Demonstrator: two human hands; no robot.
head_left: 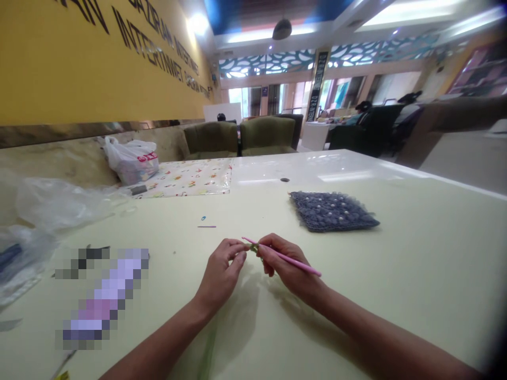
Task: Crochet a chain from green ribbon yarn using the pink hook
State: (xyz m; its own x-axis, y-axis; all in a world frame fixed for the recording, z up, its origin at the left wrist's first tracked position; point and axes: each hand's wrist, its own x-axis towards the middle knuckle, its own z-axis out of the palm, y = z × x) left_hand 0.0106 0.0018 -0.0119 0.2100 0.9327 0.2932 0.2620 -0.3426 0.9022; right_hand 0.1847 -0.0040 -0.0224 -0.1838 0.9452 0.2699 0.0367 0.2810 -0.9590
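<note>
Bare forearms (166,338) enter from the lower border and converge on a small green yarn piece (254,246), located between the fingertips above the tabletop (396,306). Adjacent component: a pink crochet hook (297,263), smooth, slender and straight, with its tip pointing up and left past the yarn. A blurred green strand (208,348) runs to the lower border beside the left forearm.

Beyond the hands, right side: a grey-blue knitted panel (332,212), four-sided, ruffled at the edge and set with pearl-like beads. Beyond the hands, left side: a thin purple rod (206,227) and a small blue item (203,218). Crinkled clear plastic (51,203) lies along the left edge.

Pale, smooth tabletop extends between the right hand (293,277) and the right-hand edge.

Right hand: closed on the hook in a pen-like grip. Left hand (222,272): fingers partly curled, index fingertip at the yarn's left side; whether the thumb also grips cannot be determined.
</note>
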